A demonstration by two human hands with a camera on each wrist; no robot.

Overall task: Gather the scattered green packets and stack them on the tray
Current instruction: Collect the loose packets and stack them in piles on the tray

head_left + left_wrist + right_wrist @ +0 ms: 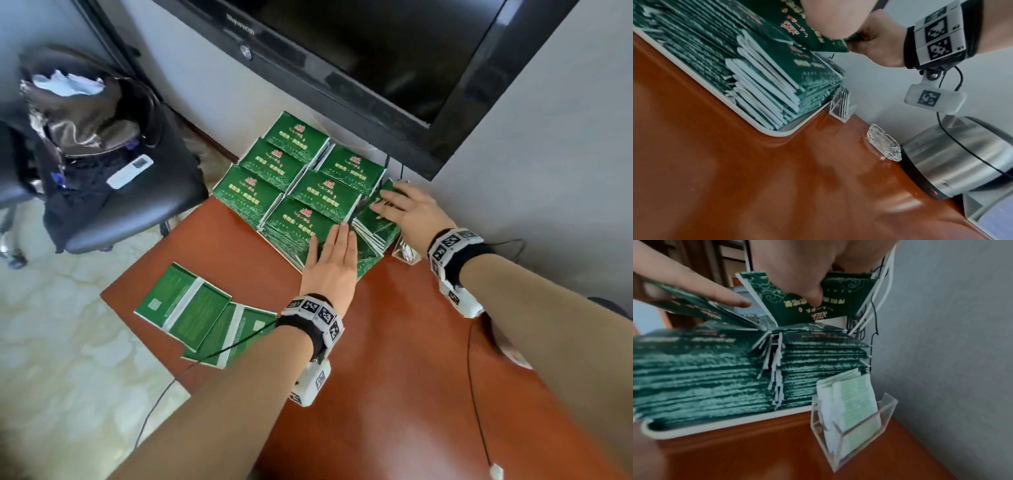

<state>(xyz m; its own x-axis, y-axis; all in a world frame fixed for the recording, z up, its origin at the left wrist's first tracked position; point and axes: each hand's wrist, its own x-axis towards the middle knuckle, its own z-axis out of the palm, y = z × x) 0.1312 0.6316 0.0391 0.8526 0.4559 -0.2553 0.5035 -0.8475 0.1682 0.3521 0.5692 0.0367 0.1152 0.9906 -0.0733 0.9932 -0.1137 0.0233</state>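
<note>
Packets (301,192) already fill most of the white tray (777,133) in neat stacks at the table's far end; three more (202,315) lie face down near the left edge of the table (394,377). Left hand (330,263) rests flat, fingers straight, on the nearest stack. Right hand (407,205) pinches one tilted packet (807,305) above the corner stack by the wall, thumb pressed on its printed face. They look thin, light, glossy and probably slippery, so stacks may slide; best held by the sealed white edges, thumb above and fingers below
</note>
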